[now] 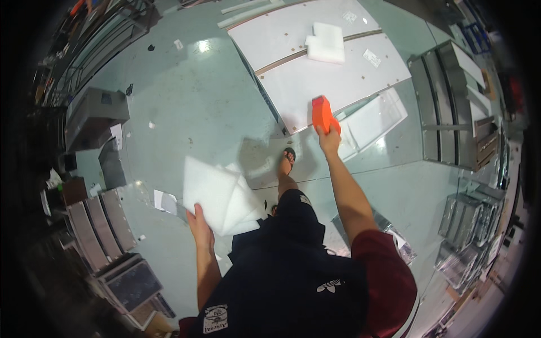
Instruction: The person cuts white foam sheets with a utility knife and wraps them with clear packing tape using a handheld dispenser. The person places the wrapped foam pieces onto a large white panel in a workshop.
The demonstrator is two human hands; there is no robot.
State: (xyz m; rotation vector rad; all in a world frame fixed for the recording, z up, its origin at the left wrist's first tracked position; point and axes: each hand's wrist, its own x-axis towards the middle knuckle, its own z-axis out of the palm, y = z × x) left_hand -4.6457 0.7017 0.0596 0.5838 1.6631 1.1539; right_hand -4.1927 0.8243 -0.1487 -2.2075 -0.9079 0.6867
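Several white foam sheets (211, 191) hang at my left side, fanned over one another. My left hand (201, 228) is closed on their edge, with the thumb showing. Out in front, my right hand (329, 139) grips an orange tape dispenser (322, 112). The tape dispenser is held above the near corner of a white panelled surface (327, 84), and its finer parts are too small to make out. Farther off on that surface lies a notched block of white foam (327, 44).
A clear-wrapped white panel (372, 121) lies to the right of the white surface. Metal racks (448, 107) stand at the right. A grey metal box (100, 118) and slatted metal frames (101, 225) line the left. Scraps of paper (178, 44) dot the green floor (186, 96).
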